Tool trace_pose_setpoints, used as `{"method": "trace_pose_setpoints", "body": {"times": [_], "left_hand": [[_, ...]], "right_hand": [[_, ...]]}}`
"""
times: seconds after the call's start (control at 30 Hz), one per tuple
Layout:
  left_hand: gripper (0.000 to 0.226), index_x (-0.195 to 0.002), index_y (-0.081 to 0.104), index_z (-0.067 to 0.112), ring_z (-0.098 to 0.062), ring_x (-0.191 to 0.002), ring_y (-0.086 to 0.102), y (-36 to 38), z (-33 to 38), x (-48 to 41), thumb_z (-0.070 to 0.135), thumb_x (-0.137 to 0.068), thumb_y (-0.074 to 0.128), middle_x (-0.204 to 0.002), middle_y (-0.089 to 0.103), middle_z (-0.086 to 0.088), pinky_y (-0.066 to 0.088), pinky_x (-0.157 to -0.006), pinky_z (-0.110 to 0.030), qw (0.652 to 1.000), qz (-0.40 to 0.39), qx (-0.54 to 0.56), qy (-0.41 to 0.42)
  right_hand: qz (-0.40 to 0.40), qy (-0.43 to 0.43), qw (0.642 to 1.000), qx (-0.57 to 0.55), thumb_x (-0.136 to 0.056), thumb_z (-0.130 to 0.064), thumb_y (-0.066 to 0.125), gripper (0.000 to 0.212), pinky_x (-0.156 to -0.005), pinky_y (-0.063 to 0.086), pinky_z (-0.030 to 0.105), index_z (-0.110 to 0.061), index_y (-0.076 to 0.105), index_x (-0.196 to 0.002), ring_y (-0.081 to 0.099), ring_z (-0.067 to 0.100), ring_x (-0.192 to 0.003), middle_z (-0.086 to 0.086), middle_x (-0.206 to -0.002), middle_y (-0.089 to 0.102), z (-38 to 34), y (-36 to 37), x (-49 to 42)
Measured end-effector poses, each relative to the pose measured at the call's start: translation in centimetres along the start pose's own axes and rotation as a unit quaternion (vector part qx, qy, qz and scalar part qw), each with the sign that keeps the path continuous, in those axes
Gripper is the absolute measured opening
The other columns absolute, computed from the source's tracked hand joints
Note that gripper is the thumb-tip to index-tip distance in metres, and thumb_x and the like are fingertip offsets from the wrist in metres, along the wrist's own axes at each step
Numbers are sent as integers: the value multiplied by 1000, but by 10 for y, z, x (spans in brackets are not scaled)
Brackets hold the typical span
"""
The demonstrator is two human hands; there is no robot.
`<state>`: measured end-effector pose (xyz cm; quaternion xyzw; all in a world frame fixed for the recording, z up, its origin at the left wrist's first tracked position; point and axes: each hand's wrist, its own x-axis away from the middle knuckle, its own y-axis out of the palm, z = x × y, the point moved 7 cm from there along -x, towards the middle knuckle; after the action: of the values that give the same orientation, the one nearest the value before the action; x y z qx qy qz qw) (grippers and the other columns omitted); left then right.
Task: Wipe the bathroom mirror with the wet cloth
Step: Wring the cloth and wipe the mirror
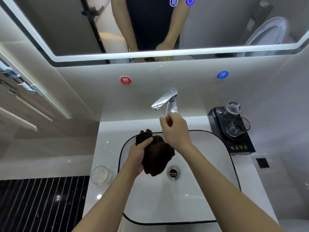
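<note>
My left hand (138, 156) grips a bunched dark brown cloth (156, 158) over the white sink basin (209, 164). My right hand (175, 129) is raised just below the chrome faucet (164, 99), fingers loosely curled near the spout, holding nothing that I can see. The wide mirror (217, 22) with a lit edge hangs on the wall above, reflecting my torso and arms. No water stream is visible from the faucet.
A black tray (240, 144) with two upturned glasses stands right of the sink. A glass dish (100, 174) sits on the counter at the left. Red hot (125, 80) and blue cold (222, 75) stickers mark the wall. The drain (173, 172) lies mid-basin.
</note>
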<state>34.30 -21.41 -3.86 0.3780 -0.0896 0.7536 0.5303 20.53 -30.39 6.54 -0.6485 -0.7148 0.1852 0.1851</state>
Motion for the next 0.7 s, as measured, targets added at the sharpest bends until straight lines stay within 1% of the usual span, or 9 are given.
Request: {"method": "trace_pose_setpoints", "body": {"times": [0.07, 0.17, 0.27, 0.37, 0.43, 0.47, 0.53, 0.63, 0.7], "left_hand": [[26, -111, 74, 3, -39, -106, 72, -4, 15, 13, 20, -92, 71, -112, 75, -22, 56, -98, -51, 998, -6, -50, 34], [20, -102, 75, 6, -38, -100, 73, 0, 39, 36, 23, -95, 68, -102, 77, -18, 57, -93, -50, 982, -10, -164, 94], [16, -98, 75, 10, -31, -89, 75, 8, 56, 58, 21, -99, 64, -91, 78, -11, 60, -83, -40, 959, -34, -245, 136], [16, -99, 71, 11, -16, -78, 74, 12, 78, 77, 18, -103, 57, -81, 77, 2, 59, -67, -25, 942, -62, -287, 161], [17, -108, 71, 15, -14, -89, 76, 13, 95, 87, 21, -105, 56, -92, 80, 4, 59, -77, -25, 928, -85, -319, 174], [18, -113, 71, 19, -14, -96, 75, 14, 104, 90, 24, -105, 55, -100, 80, 3, 58, -85, -28, 922, -96, -329, 181], [21, -119, 70, 24, -16, -107, 73, 16, 125, 97, 26, -105, 55, -110, 78, 1, 54, -98, -34, 914, -109, -337, 198], [27, -128, 67, 35, -15, -117, 67, 19, 159, 100, 35, -103, 56, -120, 74, 5, 49, -107, -38, 909, -111, -334, 224], [36, -133, 62, 39, -16, -123, 63, 17, 180, 99, 47, -98, 55, -126, 70, 7, 46, -112, -43, 907, -94, -338, 233]], "right_hand": [[-14, -8, 1000, -13, -95, -18, 62, 25, -63, 37, 22, -13, 51, -72, 48, 10, -69, -3, -75, 51, 11, 6, 23], [-29, -30, 999, -21, -93, -9, 62, 12, -70, 45, 19, -15, 60, -83, 57, 12, -80, -4, -87, 59, 15, 10, 41], [-53, -35, 998, -29, -92, -3, 60, 14, -75, 48, 17, -17, 63, -89, 60, 11, -88, -5, -93, 62, 12, 13, 46], [-126, 33, 984, -118, -83, -5, 59, 30, -86, 48, 18, -21, 64, -108, 61, 11, -104, -9, -111, 64, 17, 19, 47], [-234, 63, 958, -151, -74, -10, 57, 59, -99, 41, 16, -22, 56, -131, 54, 5, -122, -11, -130, 58, 18, 29, 51], [-286, 62, 947, -129, -77, -10, 61, 65, -101, 38, 15, -24, 51, -140, 49, 4, -128, -11, -136, 55, 16, 34, 54], [-336, 45, 938, -76, -87, -9, 70, 53, -97, 40, 16, -24, 57, -137, 52, 4, -127, -10, -134, 61, 8, 37, 53], [-289, 44, 950, -108, -91, -14, 74, 15, -94, 54, 30, -14, 73, -106, 71, 10, -100, -2, -104, 76, -14, 20, 39], [-246, 20, 959, -139, -93, -17, 74, 12, -90, 58, 37, -11, 74, -103, 75, 19, -94, 6, -99, 78, -34, -1, 32]]}}
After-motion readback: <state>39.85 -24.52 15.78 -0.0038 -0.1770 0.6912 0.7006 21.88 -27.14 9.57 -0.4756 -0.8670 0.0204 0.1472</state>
